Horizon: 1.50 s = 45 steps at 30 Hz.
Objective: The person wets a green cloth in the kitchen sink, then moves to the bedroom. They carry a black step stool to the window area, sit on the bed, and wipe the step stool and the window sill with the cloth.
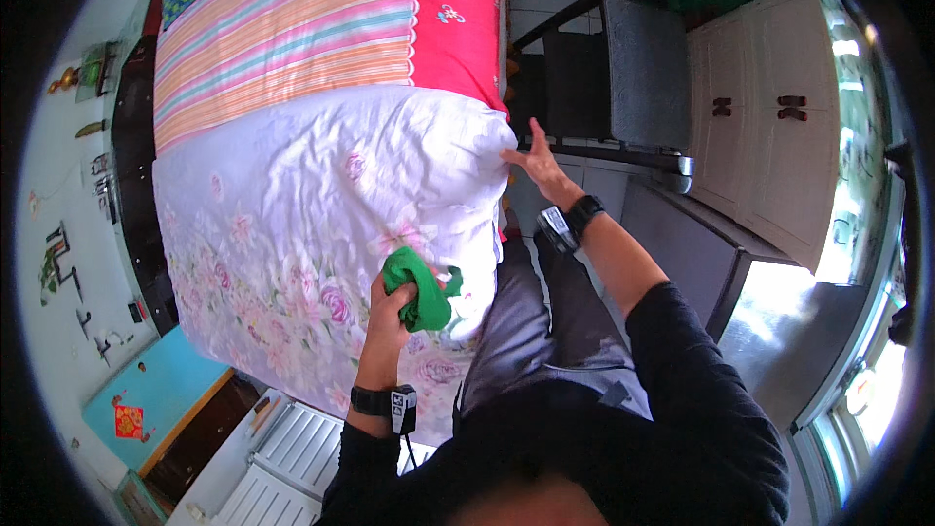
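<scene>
My left hand [392, 303] grips a bunched green cloth [431, 299] above the near part of the bed. One loose end of the cloth sticks out to the right. Beneath it spreads a pale lilac sheet [292, 161] printed with pink flowers, wrinkled towards its right edge. My right hand [539, 164] holds nothing, its fingers spread at the bed's right edge near the sheet's corner. Whether its thumb touches the sheet I cannot tell. Both wrists wear black straps with small devices.
A striped cover [292, 36] and a red floral cloth [460, 22] lie farther up the bed. A dark chair [646, 73] stands to the right, before a pale cabinet [767, 117]. White slatted drawers [299, 446] are at lower left. A dark headboard [135, 161] lines the left wall.
</scene>
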Each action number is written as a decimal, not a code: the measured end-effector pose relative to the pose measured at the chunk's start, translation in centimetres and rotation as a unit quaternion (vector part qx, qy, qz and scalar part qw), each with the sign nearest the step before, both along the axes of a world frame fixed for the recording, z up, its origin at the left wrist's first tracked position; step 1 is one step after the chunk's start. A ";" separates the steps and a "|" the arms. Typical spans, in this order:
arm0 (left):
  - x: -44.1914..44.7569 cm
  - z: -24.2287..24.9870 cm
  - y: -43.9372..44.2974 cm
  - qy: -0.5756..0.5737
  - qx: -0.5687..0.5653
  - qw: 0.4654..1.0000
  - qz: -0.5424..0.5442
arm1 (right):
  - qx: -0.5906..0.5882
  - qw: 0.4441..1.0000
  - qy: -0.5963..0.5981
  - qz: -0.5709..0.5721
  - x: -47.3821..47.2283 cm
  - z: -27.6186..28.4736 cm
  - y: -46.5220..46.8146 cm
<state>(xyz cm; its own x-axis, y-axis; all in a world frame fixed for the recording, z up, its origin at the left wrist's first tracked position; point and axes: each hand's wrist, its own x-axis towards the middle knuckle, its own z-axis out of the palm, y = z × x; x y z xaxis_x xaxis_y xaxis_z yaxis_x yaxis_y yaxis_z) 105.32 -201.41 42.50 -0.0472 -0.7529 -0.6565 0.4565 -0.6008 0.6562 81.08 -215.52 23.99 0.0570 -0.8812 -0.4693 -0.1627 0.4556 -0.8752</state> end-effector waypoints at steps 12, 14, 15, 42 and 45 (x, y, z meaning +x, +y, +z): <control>0.9 -9.4 -6.1 -0.112 0.034 0.976 -0.182 | 0.025 0.895 -0.439 0.078 5.6 0.8 6.9; -0.1 -10.3 -7.1 -0.118 0.031 0.976 -0.178 | 0.057 0.908 -0.388 -0.149 3.5 -3.9 7.9; -0.9 -10.7 -7.5 -0.121 0.021 0.981 -0.151 | 0.037 0.925 -0.308 -0.219 2.5 -7.1 8.2; -9.7 -23.0 -17.4 -0.245 -0.236 0.798 -0.498 | 0.054 0.931 0.285 0.220 11.9 -57.6 -2.5; -9.7 -22.7 -17.7 -0.226 -0.231 0.791 -0.520 | 0.038 0.928 0.279 0.244 10.1 -56.5 1.7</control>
<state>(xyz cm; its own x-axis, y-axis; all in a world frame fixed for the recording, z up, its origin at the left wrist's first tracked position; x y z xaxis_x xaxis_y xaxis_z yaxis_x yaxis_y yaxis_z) 95.60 -219.13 19.84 -0.6372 -0.6259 -0.4497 -0.4706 -0.1460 0.8702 91.17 -213.86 -32.49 0.1705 -0.7775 -0.6053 -0.7837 0.2654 -0.5616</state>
